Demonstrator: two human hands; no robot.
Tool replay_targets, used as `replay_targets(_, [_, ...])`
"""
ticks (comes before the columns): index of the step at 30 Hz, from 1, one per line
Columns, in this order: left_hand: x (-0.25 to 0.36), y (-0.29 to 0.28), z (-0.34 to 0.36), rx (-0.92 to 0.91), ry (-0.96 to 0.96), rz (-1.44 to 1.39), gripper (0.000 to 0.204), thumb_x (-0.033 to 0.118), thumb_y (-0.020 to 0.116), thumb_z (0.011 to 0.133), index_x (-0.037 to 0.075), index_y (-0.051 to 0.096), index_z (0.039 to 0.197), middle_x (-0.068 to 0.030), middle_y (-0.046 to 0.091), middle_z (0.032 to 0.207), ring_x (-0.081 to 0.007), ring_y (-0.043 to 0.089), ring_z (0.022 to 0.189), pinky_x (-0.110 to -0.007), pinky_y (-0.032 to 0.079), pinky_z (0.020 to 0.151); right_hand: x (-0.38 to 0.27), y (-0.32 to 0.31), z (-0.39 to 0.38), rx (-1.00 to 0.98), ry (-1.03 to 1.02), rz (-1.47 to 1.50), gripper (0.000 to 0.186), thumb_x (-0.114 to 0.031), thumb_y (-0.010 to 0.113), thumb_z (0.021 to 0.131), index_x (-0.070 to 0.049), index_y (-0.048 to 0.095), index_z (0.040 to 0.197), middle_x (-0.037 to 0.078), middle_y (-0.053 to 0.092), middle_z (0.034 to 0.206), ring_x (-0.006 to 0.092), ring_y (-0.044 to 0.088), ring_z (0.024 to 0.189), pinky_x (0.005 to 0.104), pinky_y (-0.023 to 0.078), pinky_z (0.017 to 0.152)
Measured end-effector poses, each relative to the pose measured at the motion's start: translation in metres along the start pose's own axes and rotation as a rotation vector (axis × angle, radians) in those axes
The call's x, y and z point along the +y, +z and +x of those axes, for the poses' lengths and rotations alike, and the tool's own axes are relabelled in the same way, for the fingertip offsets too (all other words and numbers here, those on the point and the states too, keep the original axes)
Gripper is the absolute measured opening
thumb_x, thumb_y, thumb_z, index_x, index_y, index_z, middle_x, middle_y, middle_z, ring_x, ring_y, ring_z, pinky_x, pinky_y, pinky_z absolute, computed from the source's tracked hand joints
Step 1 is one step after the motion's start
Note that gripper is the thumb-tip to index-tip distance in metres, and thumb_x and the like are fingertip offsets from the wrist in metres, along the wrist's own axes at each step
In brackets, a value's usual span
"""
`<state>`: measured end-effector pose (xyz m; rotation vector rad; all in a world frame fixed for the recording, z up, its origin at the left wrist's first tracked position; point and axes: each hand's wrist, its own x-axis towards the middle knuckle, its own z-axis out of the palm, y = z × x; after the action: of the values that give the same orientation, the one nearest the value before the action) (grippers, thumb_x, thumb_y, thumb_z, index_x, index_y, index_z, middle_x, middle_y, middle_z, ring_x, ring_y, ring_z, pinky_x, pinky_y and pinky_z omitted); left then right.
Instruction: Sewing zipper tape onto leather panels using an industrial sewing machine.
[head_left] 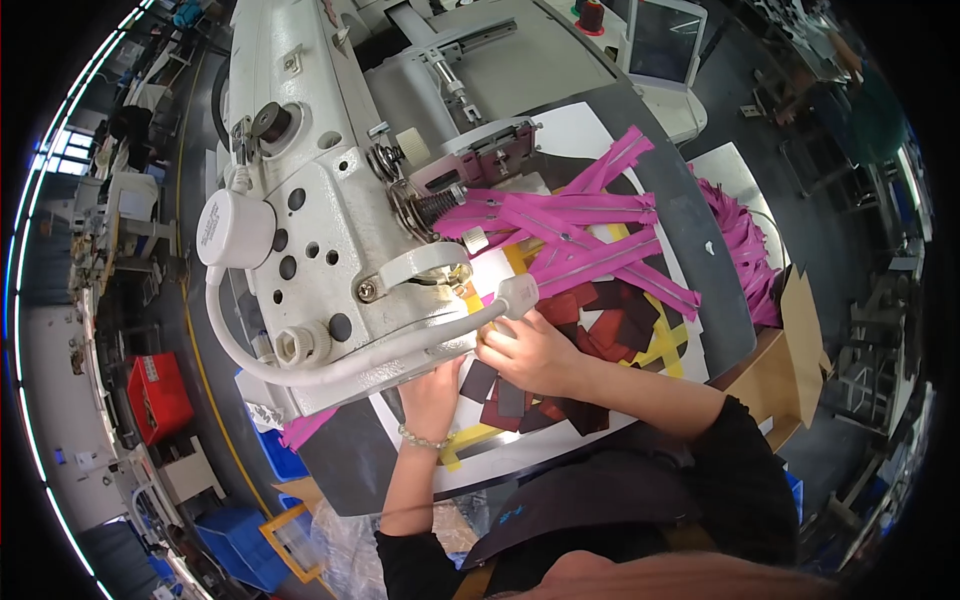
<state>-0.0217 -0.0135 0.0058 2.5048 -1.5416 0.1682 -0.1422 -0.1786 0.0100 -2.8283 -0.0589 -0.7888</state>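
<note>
My right hand is beside the needle area of a white industrial sewing machine, its fingers curled together in a pinch. Whatever they hold is too small or hidden to make out. Under the machine head, my left hand reaches in close by, wearing a beaded bracelet; its fingertips are hidden. Dark red and black flat patches lie scattered around and beneath my right hand. Several magenta zippers lie crisscrossed just beyond them. A white lamp on a bent arm lights the spot at my fingers.
White sheets with yellow tape cover part of the dark table. To the right are a heap of magenta zippers and an open cardboard box. A screen stands at the back; a red crate and blue bin are left.
</note>
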Motion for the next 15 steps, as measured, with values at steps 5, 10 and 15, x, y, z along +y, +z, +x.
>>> replay_targets(5, [-0.009, 0.012, -0.003, -0.102, -0.043, -0.139, 0.029, 0.028, 0.064, 0.088, 0.014, 0.068, 0.113, -0.0052, 0.068, 0.097, -0.0256, 0.062, 0.092, -0.045, 0.042, 0.089, 0.019, -0.005, -0.015, -0.062, -0.092, 0.028, 0.032, -0.015, 0.064, 0.069, -0.011, 0.061, 0.101, -0.001, 0.058, 0.106, 0.0203, 0.056, 0.101, 0.0453, 0.041, 0.084])
replay_targets(10, [-0.057, 0.026, 0.001, -0.222, 0.085, -0.284, 0.046, 0.041, 0.068, 0.086, 0.009, 0.064, 0.118, -0.0081, 0.067, 0.11, -0.0245, 0.063, 0.103, -0.037, 0.047, 0.093, 0.024, 0.0, -0.016, -0.064, -0.106, 0.093, 0.031, -0.015, 0.063, 0.067, -0.011, 0.059, 0.098, 0.001, 0.058, 0.099, 0.0225, 0.057, 0.097, 0.0454, 0.039, 0.088])
replay_targets(15, [-0.102, 0.032, 0.012, -0.233, 0.066, -0.425, 0.049, 0.041, 0.069, 0.084, 0.008, 0.062, 0.12, -0.0082, 0.066, 0.112, -0.0241, 0.062, 0.104, -0.037, 0.047, 0.094, 0.015, -0.001, -0.023, -0.173, -0.06, 0.145, 0.035, -0.017, 0.063, 0.074, -0.012, 0.062, 0.109, 0.001, 0.062, 0.101, 0.0233, 0.059, 0.098, 0.0503, 0.035, 0.095])
